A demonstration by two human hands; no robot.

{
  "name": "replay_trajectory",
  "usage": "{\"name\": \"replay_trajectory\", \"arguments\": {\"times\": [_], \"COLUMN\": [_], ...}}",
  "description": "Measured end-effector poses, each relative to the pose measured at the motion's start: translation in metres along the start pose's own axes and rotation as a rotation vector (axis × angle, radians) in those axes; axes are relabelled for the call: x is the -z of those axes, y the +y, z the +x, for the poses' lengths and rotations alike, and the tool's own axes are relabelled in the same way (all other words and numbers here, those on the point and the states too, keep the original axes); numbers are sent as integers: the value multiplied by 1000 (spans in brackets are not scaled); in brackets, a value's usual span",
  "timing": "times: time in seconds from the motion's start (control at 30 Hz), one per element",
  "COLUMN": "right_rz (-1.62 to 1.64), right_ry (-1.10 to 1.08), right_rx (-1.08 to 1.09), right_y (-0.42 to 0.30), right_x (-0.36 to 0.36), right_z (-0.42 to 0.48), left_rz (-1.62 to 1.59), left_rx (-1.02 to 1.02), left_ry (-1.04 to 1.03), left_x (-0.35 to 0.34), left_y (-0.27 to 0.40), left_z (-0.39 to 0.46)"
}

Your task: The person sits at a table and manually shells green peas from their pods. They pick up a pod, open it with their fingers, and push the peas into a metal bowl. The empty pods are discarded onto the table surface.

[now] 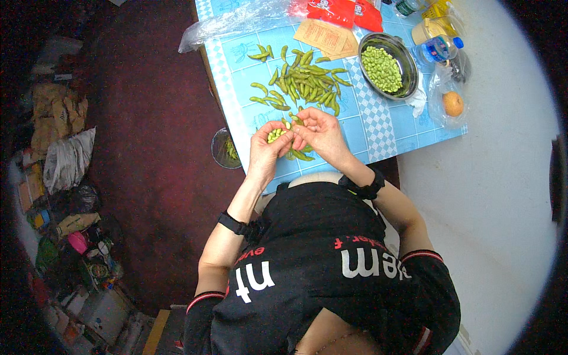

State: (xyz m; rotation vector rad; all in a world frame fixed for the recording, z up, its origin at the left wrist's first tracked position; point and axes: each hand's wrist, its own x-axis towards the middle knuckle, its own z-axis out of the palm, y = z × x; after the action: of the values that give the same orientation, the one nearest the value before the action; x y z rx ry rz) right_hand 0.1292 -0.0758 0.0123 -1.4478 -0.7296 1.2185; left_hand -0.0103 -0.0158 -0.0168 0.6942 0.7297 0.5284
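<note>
My left hand (267,148) cups several shelled green soybeans (276,135) in its palm, with thumb and fingertips meeting those of the other hand. My right hand (320,133) pinches an edamame pod (295,118) that is partly hidden by the fingers; a bean shows at the fingertips between the hands. Just beyond them lies a loose pile of edamame pods (310,80) on the blue patterned tablecloth (355,128). More pods (302,155) lie under and between my hands. A steel bowl (414,73) of shelled beans stands farther off to the right.
Brown paper packets (322,37), red packets (330,13) and clear plastic film (239,29) lie at the far side. A water bottle (439,49) and a bagged orange fruit (452,104) are by the white wall. A clear bin (220,148) holding green scraps stands below the table's left edge.
</note>
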Motion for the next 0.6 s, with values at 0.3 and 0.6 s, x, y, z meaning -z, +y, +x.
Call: {"name": "replay_trajectory", "arguments": {"times": [0.3,0.6], "right_rz": [5,115], "right_ry": [0,-182], "right_rx": [13,-215], "right_y": [2,-7], "right_x": [-1,20], "right_z": [-3,-3], "left_rz": [66,-217], "left_rx": [-35,33], "left_ry": [-19,-20], "left_x": [0,7], "left_y": [5,13], "left_z": [7,13]}}
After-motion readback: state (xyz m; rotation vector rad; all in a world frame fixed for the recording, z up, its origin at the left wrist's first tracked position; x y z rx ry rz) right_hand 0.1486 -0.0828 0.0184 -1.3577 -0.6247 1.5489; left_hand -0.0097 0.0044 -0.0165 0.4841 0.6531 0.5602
